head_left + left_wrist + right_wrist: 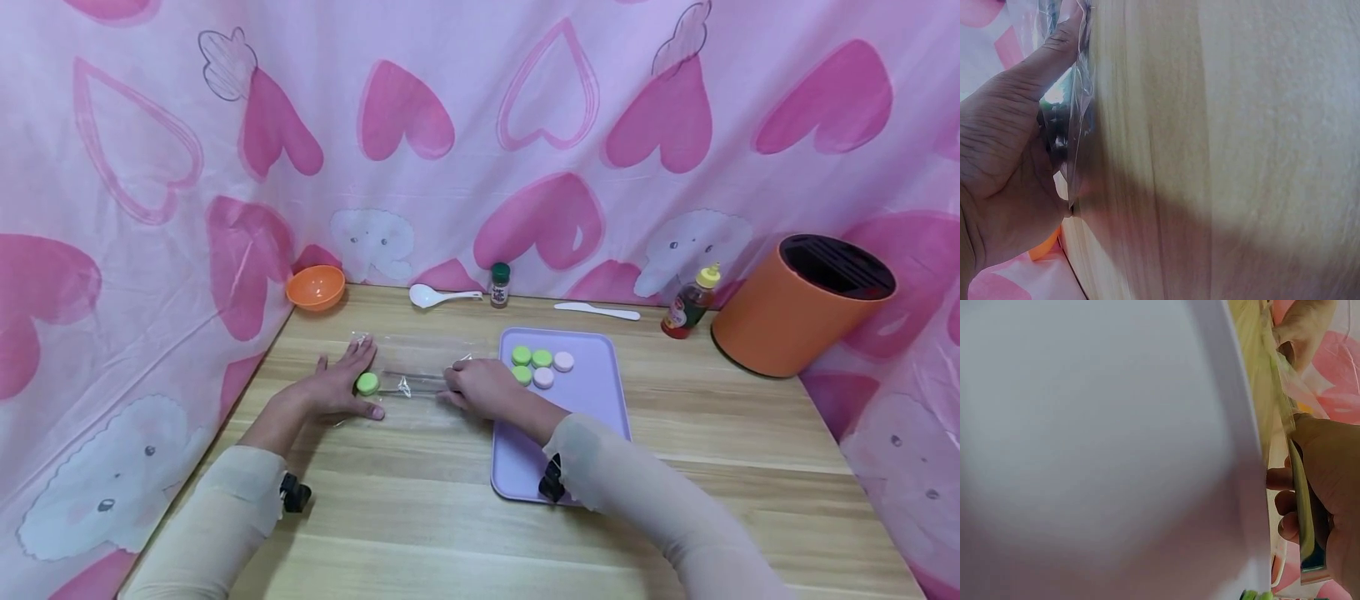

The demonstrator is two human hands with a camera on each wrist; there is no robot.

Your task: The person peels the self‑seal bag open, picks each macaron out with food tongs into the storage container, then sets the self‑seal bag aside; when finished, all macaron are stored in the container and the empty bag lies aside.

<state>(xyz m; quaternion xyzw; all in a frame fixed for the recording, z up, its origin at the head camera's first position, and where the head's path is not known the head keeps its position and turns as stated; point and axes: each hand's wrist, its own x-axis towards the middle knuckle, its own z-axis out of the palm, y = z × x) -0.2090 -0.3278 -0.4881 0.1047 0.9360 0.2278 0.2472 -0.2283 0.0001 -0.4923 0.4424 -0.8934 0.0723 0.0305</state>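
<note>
My left hand (341,385) lies spread over the left end of a clear plastic bag (420,350), its thumb and fingers on either side of a green macaron (367,383). The left wrist view shows the thumb (1054,53) stretched along the crinkled plastic. My right hand (483,387) grips shiny two-armed tongs (1300,500), whose slim arms run left along the bag toward the macaron. Under the right forearm lies a lavender tray (592,408). Several green and pink macarons (542,358) sit at its far end, some close beside the right hand.
Along the back stand an orange bowl (317,288), a white spoon (442,295), a green-capped shaker (500,285), a white knife (597,311) and a yellow-topped squeeze bottle (686,308). An orange knife block (787,308) is at the right. Pink curtains enclose the wooden table (405,517).
</note>
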